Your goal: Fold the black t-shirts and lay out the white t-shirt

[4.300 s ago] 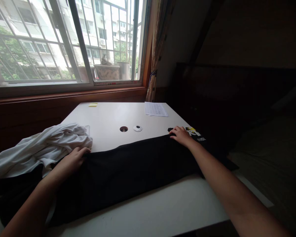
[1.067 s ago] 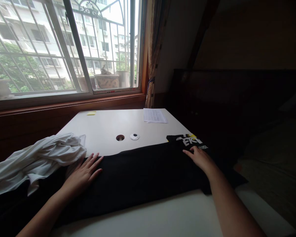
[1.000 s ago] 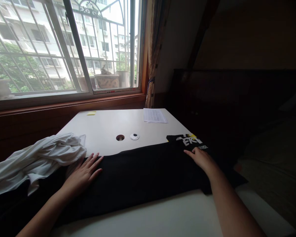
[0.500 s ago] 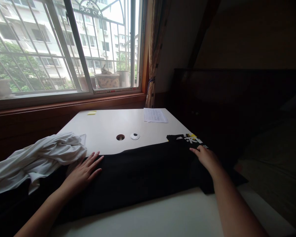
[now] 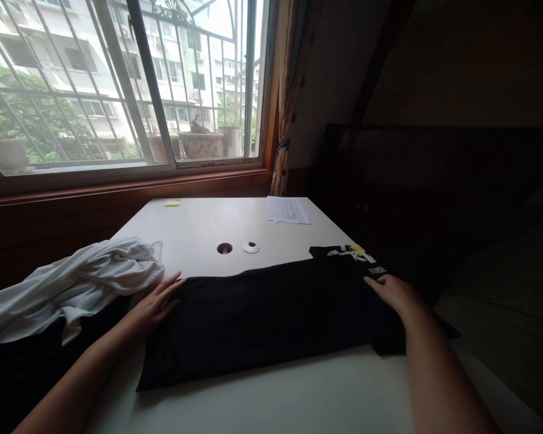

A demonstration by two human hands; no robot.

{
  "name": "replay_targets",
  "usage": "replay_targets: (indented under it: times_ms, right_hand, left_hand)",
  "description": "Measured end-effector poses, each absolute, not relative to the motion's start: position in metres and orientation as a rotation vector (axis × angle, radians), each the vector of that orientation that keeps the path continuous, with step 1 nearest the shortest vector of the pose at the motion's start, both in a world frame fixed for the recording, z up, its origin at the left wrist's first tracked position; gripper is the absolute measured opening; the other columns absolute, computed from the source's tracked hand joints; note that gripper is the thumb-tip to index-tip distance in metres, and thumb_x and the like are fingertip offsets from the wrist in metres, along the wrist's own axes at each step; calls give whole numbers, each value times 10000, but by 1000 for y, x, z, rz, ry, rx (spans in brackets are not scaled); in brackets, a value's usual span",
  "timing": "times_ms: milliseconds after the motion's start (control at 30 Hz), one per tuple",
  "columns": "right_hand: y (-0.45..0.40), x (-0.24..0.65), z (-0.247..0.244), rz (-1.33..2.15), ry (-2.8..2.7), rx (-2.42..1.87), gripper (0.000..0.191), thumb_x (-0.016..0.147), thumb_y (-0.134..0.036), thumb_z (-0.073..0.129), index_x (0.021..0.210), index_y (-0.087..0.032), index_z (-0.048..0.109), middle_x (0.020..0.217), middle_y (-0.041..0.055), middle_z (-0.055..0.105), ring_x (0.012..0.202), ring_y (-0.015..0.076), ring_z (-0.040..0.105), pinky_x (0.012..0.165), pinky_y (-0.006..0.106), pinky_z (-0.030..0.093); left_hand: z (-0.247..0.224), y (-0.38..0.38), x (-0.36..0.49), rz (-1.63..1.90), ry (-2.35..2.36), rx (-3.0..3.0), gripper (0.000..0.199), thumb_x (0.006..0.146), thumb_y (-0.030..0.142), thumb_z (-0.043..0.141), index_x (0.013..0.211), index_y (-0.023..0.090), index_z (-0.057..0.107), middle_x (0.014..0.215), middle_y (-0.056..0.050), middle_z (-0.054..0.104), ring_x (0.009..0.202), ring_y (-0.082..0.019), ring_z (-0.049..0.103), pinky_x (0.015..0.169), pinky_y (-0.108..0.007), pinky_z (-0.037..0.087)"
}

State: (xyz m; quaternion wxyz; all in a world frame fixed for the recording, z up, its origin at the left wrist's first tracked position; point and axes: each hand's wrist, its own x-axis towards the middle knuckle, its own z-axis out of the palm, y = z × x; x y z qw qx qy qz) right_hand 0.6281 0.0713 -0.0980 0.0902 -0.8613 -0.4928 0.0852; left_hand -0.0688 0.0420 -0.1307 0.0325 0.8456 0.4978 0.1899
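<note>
A black T-shirt lies folded into a long strip across the white table, with white and yellow print and lettering at its right end. My left hand rests at the strip's left end, fingers stretched out along its upper left corner. At the printed end, my right hand has its thumb on the black cloth and its other fingers curled at the edge, partly hidden. Beside my left forearm is a crumpled white garment, with dark cloth under it.
The white table has a round cable hole and its loose cover. Printed papers and a yellow sticky note lie at the far edge. Beyond stands a barred window with a tied curtain.
My left hand has slid left to the strip's end, and the shirt's left edge now shows apart from the dark cloth. My right hand has shifted slightly right and down, uncovering more lettering.
</note>
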Motion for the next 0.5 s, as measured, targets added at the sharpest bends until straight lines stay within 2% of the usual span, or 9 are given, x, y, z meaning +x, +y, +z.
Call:
replay_targets:
  times_ms: [133,333,500]
  right_hand:
    - [70,640,-104,246,-1495,-2595,540,854,-630,552,992,-146,747,958,183,740,904,365,717,762,443,554]
    - [60,654,-102,344,-1481,-2614,381,846,-536,613,732,-187,712,795,146,720,807,349,714,712,454,551]
    - [55,636,-78,279,-1397,-2519,347,849,-522,615,866,-193,725,869,133,730,828,335,705,730,430,528]
  left_hand:
    - [-132,46,-72,696,1531,2559,510,1038,414,366,1499,227,481,1588,-101,422,1429,-298,444,1146,-462,417]
    - [-128,42,-67,659,1522,2537,463,1039,393,362,1448,290,552,1580,-65,441,1395,-292,489,1097,-428,475]
    - [-125,40,-65,728,1446,2562,437,1032,416,385,1371,300,634,1510,-62,531,1342,-283,543,1095,-413,483]
